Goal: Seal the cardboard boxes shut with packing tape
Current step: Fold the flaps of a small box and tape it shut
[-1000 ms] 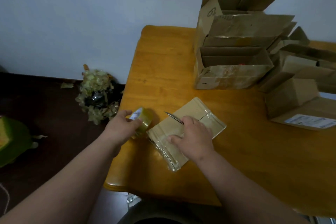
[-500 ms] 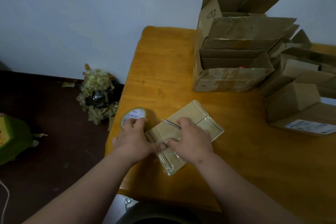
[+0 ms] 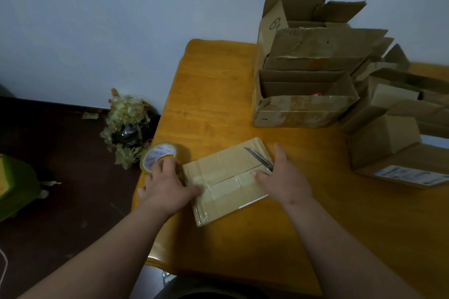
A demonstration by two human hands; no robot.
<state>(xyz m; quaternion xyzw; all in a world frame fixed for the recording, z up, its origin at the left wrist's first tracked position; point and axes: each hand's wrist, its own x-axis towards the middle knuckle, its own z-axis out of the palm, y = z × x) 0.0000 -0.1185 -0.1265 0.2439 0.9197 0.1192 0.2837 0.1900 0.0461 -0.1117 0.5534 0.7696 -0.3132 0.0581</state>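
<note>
Head camera looks down on a yellow wooden table (image 3: 218,94), and right in the middle of the action is a flat cardboard box (image 3: 228,182), flaps closed, glossy tape already shining across part of its top seam. It lies near the table's front left corner.

Left hand (image 3: 167,187) is down on the box's left end, fingers spread and fairly straight, thumb reaching onto the top panel, pressing rather than gripping. Just beyond its fingertips sits the roll of tape (image 3: 159,156), touching or very nearly touching the box's left edge; whether a finger is actually on the roll, I can't tell.

Right hand (image 3: 281,177) is planted on the right end of the box, thumb up, forefinger pointing left along the seam. A thin blade (image 3: 258,158) juts out from under that hand, angled up and left across the top of the box. How the curled fingers have hold of it isn't clear from here.

Behind, at the far side of the table, a stack of open boxes (image 3: 306,68) stands with flaps up, and more boxes (image 3: 393,128) crowd the right edge, one with a white label (image 3: 410,175). Down on the dark floor beside the table there's a heap of crumpled used tape (image 3: 126,126).
</note>
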